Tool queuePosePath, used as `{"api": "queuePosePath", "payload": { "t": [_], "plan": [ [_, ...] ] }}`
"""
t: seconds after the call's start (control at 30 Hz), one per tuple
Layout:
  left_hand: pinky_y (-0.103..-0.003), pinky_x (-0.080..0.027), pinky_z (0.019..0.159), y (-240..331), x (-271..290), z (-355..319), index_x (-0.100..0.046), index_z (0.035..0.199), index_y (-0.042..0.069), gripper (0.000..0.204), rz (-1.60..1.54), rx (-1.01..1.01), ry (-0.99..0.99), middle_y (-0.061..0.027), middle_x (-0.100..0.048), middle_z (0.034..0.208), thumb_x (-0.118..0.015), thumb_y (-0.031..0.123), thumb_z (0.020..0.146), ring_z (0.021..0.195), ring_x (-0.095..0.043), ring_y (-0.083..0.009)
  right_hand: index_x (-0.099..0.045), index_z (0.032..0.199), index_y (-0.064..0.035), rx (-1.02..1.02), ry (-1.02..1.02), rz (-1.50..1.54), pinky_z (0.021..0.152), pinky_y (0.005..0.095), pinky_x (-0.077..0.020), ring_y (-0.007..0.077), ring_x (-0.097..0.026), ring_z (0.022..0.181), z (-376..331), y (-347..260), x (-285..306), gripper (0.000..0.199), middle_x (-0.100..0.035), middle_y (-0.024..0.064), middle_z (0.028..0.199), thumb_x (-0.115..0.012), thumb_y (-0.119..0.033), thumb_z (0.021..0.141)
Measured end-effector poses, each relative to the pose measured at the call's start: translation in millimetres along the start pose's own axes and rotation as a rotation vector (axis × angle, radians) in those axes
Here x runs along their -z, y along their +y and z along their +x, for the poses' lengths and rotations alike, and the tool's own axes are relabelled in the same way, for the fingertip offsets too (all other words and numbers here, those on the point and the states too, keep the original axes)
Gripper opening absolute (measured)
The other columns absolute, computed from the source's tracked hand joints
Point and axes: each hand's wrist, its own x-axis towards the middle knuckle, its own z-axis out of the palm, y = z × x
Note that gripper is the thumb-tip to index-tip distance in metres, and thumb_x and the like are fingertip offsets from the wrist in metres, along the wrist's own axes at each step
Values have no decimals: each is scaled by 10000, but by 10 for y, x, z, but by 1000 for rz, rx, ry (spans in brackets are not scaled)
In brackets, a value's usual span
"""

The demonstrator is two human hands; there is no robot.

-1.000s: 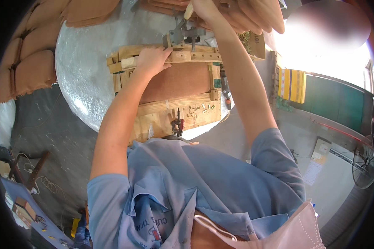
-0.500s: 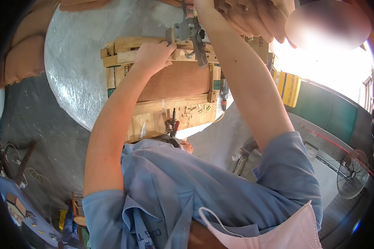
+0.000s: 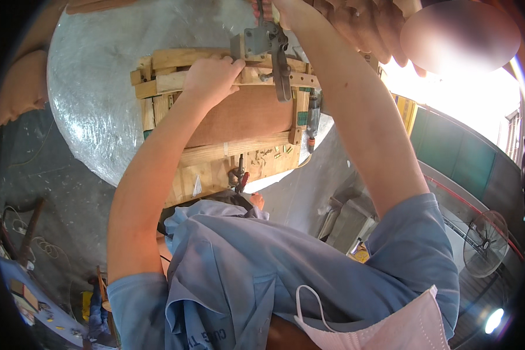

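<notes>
A wooden frame (image 3: 210, 150) with a brown panel (image 3: 245, 114) inside it lies before me. My left hand (image 3: 212, 79) is closed over the far wooden rail (image 3: 170, 81), with the fingers beyond it and the thumb on the near side. Just right of those fingertips stands a grey metal toggle clamp (image 3: 266, 42) with a dark arm (image 3: 281, 76) reaching down across the rail. At the top edge, my right hand (image 3: 283, 10) is closed at the clamp's reddish handle; the picture's edge cuts off part of its fingers.
The frame rests on a round, film-wrapped surface (image 3: 93, 111). Small brass-coloured pieces (image 3: 277, 156) and a red-handled clamp (image 3: 240, 178) are on the near board. A power screwdriver (image 3: 312, 119) hangs at the right side. Stacked brown pieces (image 3: 367, 23) stand beyond; a fan (image 3: 485, 242) is far right.
The view has shifted slightly, so the frame appears farther left and more tilted. Both hands keep their places on the rail and at the toggle clamp.
</notes>
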Motion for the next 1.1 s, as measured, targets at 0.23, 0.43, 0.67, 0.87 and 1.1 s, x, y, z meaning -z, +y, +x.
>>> {"api": "queuePosePath", "payload": {
  "t": [0.23,0.43,0.67,0.87,1.1],
  "plan": [
    [-407,-611,824,-39,-81,16,-653,1332,137,530,37,-11,30,-60,-732,1121,-813,427,917,1029,-740,-266,-644,926,-86,24,-46,-115,738,411,-533,263,-632,769,582,245,170,244,-640,112,801,-639,-330,920],
    [-548,-440,1083,186,-152,-281,-649,1333,161,517,86,96,305,-92,-637,1343,-811,429,922,1351,-561,-313,-648,1200,-51,173,-50,66,871,350,-524,199,-644,958,119,256,-11,378,-676,93,1073,-644,-385,1024],
    [-558,-427,1128,171,-800,-1660,-602,1355,-3,604,-254,760,741,-244,-592,1401,-779,406,947,1354,-524,-460,-696,1242,-12,409,157,201,812,322,-574,183,-703,895,-1214,1513,716,371,-750,92,1070,-619,-344,1094],
    [-548,-464,1123,-84,-703,-1372,-474,1505,-69,974,-526,1017,438,-299,-582,1446,-779,627,898,1386,-546,-454,-732,1152,-79,468,600,-292,713,376,-577,203,-732,783,-1425,3187,1266,207,-778,73,954,-743,-203,986],
    [-531,-489,1089,-167,-878,-1317,-497,1497,-66,985,-381,1067,481,-276,-613,1432,-687,716,928,1317,-609,-441,-718,1074,-158,388,608,-499,803,467,-567,321,-735,923,-1370,3041,1129,216,-752,69,966,-789,-322,954]
  ]
}}
